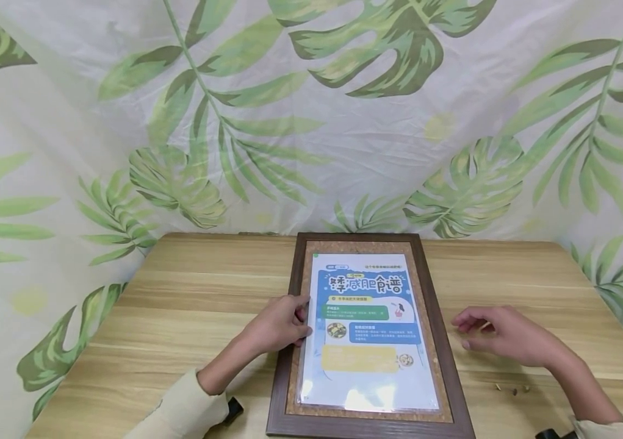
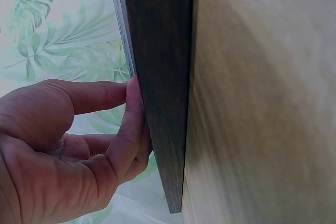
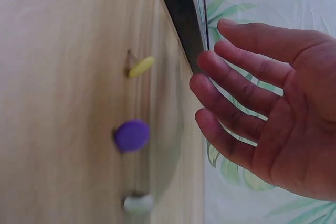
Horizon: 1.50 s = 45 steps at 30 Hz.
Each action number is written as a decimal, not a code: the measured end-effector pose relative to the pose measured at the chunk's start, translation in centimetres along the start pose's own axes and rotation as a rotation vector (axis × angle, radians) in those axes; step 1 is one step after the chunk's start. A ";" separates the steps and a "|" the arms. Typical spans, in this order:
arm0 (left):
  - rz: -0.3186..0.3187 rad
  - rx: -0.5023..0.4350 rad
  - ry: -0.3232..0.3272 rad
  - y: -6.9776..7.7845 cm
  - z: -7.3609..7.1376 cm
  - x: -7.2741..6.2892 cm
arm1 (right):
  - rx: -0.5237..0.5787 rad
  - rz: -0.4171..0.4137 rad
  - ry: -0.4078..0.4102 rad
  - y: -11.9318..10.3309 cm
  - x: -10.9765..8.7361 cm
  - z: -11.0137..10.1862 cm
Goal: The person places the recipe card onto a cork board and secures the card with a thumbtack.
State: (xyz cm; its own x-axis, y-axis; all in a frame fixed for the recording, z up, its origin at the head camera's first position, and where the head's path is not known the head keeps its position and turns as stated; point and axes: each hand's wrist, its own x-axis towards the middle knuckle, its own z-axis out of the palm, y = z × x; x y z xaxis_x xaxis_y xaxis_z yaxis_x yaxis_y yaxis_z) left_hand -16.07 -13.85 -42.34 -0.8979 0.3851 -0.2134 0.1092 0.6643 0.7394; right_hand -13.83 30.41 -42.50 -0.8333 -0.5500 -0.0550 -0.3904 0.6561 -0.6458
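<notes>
A printed laminated sheet [image 1: 368, 381] lies on a cork board [image 1: 363, 247] with a dark brown frame [image 1: 437, 305]. A green pushpin [image 1: 315, 255] shows at the sheet's top left corner. My left hand [image 1: 280, 322] reaches across the frame's left side and pinches the sheet's left edge between thumb and fingers; in the left wrist view its fingertips [image 2: 134, 90] meet at the frame's upper edge. My right hand [image 1: 514, 335], fingers loosely bent and holding nothing, hovers just right of the frame. Yellow [image 3: 140, 66], purple [image 3: 132, 135] and white [image 3: 138, 203] pushpins lie nearby.
The board rests on a wood-grain table [image 1: 196, 268], its far end close to the leaf-patterned cloth [image 1: 267, 183] behind. The loose pushpins lie on the tabletop below my right hand. Black straps [image 1: 232, 411] show by my sleeves.
</notes>
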 end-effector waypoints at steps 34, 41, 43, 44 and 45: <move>0.012 -0.011 0.015 -0.1 0.2 0.2 | 0.073 -0.172 0.016 3.5 -5.5 1.8; 0.001 0.000 0.021 -0.1 0.2 0.2 | 0.140 -0.228 0.006 3.9 -6.0 2.3; -0.001 -0.002 0.022 -0.1 0.3 0.1 | 0.157 -0.224 0.000 3.9 -6.0 2.5; -0.001 -0.002 0.022 -0.1 0.3 0.1 | 0.163 -0.222 -0.004 3.9 -6.0 2.6; 0.000 -0.002 0.022 -0.1 0.3 0.0 | 0.164 -0.218 -0.005 3.8 -6.0 2.7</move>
State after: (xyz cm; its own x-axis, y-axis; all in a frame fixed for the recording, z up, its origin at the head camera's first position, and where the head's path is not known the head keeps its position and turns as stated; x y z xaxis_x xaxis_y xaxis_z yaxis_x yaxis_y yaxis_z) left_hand -15.96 -13.67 -42.60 -0.9069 0.3708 -0.1998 0.1079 0.6630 0.7408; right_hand -9.30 34.83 -46.70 -0.7346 -0.6717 0.0953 -0.4914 0.4300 -0.7574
